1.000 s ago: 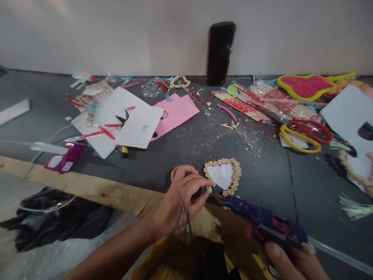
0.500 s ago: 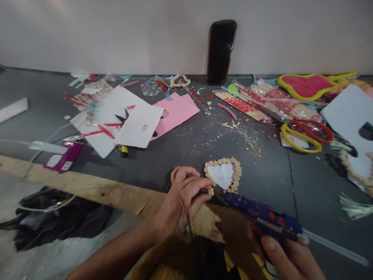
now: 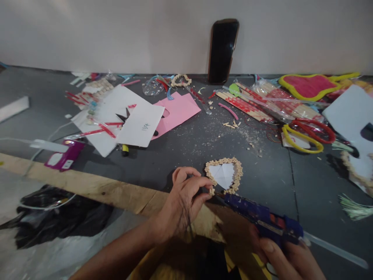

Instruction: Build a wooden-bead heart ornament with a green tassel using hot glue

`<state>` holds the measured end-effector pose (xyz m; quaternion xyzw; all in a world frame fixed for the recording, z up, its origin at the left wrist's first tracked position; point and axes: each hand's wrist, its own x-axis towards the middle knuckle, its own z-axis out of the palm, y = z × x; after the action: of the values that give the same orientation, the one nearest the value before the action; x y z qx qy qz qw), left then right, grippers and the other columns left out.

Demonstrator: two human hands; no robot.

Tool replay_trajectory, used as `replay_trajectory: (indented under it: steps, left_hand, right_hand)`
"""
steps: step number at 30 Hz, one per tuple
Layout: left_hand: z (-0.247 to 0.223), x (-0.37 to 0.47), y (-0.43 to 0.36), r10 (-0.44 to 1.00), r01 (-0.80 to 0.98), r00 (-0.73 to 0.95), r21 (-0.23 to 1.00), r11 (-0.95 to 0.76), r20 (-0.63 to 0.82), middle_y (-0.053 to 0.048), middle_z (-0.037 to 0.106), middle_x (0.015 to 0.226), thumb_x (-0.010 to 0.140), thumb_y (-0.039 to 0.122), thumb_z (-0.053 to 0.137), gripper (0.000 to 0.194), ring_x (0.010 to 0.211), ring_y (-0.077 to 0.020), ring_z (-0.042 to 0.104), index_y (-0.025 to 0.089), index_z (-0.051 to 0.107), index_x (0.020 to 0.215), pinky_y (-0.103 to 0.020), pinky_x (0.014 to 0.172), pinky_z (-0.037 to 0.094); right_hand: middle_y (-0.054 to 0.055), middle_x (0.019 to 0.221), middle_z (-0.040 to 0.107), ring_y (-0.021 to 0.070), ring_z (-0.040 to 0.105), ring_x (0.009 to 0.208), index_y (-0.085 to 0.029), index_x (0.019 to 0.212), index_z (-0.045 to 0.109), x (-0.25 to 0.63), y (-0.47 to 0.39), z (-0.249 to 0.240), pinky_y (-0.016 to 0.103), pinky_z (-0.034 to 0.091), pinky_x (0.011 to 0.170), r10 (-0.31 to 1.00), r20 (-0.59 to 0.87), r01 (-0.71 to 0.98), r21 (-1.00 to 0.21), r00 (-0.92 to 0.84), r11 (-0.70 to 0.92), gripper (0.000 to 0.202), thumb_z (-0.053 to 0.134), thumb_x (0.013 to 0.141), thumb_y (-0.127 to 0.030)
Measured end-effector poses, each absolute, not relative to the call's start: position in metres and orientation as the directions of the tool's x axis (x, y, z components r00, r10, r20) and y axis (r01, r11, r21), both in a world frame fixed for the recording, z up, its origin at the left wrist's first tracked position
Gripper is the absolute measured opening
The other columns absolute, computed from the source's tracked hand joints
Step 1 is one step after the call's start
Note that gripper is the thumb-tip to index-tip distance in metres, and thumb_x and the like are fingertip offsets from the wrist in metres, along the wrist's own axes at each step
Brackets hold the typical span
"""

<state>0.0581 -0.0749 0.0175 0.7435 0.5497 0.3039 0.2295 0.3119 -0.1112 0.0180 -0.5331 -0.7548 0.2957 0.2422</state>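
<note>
Between thumb and forefinger, my left hand (image 3: 186, 194) pinches a small cluster of pale wooden pieces (image 3: 211, 191). My right hand (image 3: 287, 254) is wrapped round the grip of a dark blue glue gun (image 3: 256, 210), with a clear glue stick (image 3: 335, 249) jutting from its back. The gun's nozzle points left, close to the pinched cluster; whether it touches cannot be made out. Just beyond the nozzle lies a heart-shaped frame (image 3: 238, 177) of the same pale pieces, with folded white paper (image 3: 223, 175) inside it.
A phone (image 3: 223, 50) leans against the wall. Scissors (image 3: 303, 146), red-tipped sticks (image 3: 244, 105) and short loose pieces (image 3: 232, 125) lie on the dark table. White sheets (image 3: 141, 124), pink paper (image 3: 180, 112) and a purple box (image 3: 64, 154) are on the left. A black bag (image 3: 61, 217) lies below the table edge.
Almost nothing differs. The whole view has shifted very slightly; both hands keep their holds on the cluster and the glue gun.
</note>
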Motion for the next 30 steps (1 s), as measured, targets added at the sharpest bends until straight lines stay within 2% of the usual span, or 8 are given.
replay_trajectory:
  steps: [9,14,18,23,26,30]
  left_hand:
    - [0.015,0.059,-0.075,0.955,0.674,0.188,0.677,-0.295,0.229,-0.003,0.061,0.087,0.082,0.013,0.058,0.016,0.097,-0.0235,0.052,0.024,0.056,0.093,-0.046,0.087,0.043]
    - [0.015,0.061,-0.076,0.97,0.664,0.151,0.707,-0.244,0.193,-0.004,0.06,0.088,0.082,0.014,0.057,0.013,0.097,-0.0229,0.052,0.024,0.057,0.09,-0.045,0.086,0.045]
    - [0.016,0.062,-0.077,0.974,0.645,0.124,0.731,-0.224,0.189,-0.005,0.058,0.089,0.083,0.014,0.056,0.012,0.096,-0.0234,0.053,0.024,0.059,0.088,-0.046,0.085,0.046]
    - [0.018,0.063,-0.076,0.98,0.644,0.08,0.741,-0.191,0.183,-0.006,0.055,0.091,0.08,0.014,0.06,0.012,0.096,-0.0239,0.053,0.024,0.063,0.086,-0.045,0.084,0.049]
    - [0.018,0.064,-0.077,0.987,0.625,0.049,0.766,-0.152,0.156,-0.006,0.054,0.093,0.081,0.014,0.06,0.011,0.096,-0.0223,0.054,0.022,0.064,0.087,-0.044,0.086,0.048]
    - [0.017,0.066,-0.08,0.998,0.545,-0.006,0.837,-0.049,0.063,-0.004,0.052,0.095,0.08,0.016,0.063,0.009,0.094,-0.019,0.054,0.023,0.065,0.086,-0.037,0.083,0.05]
  right_hand:
    - [0.003,0.068,0.073,0.0146,0.069,0.056,-0.021,0.079,0.075,0.312,-0.112,0.019,0.016,0.054,0.052,0.943,0.108,0.678,-0.67,-0.315,0.303,0.035,0.051,0.086,-0.045]
    - [0.001,0.058,0.069,0.0116,0.065,0.047,-0.022,0.07,0.072,0.304,-0.106,0.026,0.014,0.051,0.046,0.948,0.151,0.655,-0.691,-0.281,0.305,0.037,0.049,0.088,-0.044]
    - [0.002,0.054,0.067,0.0116,0.06,0.041,-0.021,0.07,0.072,0.302,-0.105,0.029,0.015,0.048,0.039,0.958,0.105,0.649,-0.715,-0.267,0.259,0.04,0.048,0.088,-0.046]
    - [0.002,0.065,0.071,0.0135,0.066,0.051,-0.022,0.079,0.074,0.315,-0.112,0.021,0.016,0.052,0.047,0.95,0.056,0.644,-0.723,-0.308,0.251,0.028,0.054,0.084,-0.042]
    - [0.002,0.062,0.069,0.0141,0.064,0.05,-0.022,0.08,0.073,0.323,-0.115,0.015,0.017,0.052,0.046,0.953,-0.034,0.642,-0.746,-0.302,0.177,0.03,0.056,0.082,-0.046]
    - [0.003,0.058,0.067,0.0157,0.063,0.049,-0.021,0.078,0.073,0.321,-0.115,0.014,0.019,0.051,0.044,0.963,-0.083,0.649,-0.753,-0.256,0.108,0.035,0.056,0.08,-0.052]
